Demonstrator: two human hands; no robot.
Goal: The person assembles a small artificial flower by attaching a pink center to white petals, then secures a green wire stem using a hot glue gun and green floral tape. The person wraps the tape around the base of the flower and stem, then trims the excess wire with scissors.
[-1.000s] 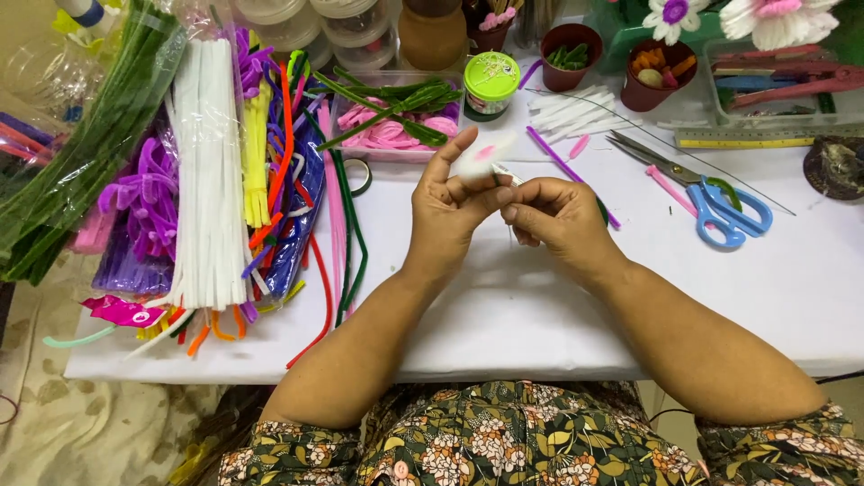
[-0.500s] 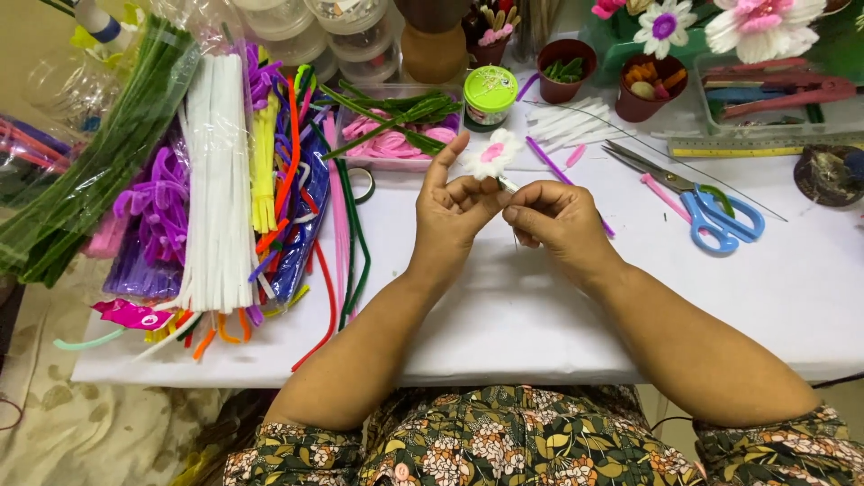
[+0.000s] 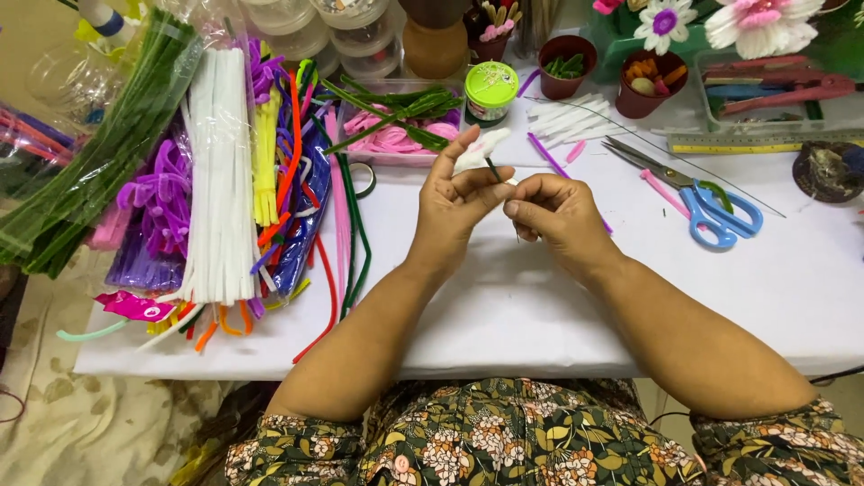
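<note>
My left hand (image 3: 454, 200) pinches a small white pipe-cleaner flower (image 3: 480, 148) with a thin dark stem, holding it above the white table (image 3: 504, 306). My right hand (image 3: 553, 209) is just to the right, fingertips closed on the lower end of that stem. Both hands nearly touch at the middle of the table. Bundles of pipe cleaners lie to the left: white ones (image 3: 220, 171), green ones (image 3: 99, 153), purple ones (image 3: 153, 202).
Blue-handled scissors (image 3: 715, 214) lie to the right, near a yellow ruler (image 3: 765, 141) and loose pink pieces. A green-lidded jar (image 3: 491, 90), a clear tray of pink loops (image 3: 396, 135), small pots and artificial flowers (image 3: 664, 20) line the back edge.
The hands have dropped slightly toward me and the flower has turned in my left fingers; my right fingers have shifted along the stem.
</note>
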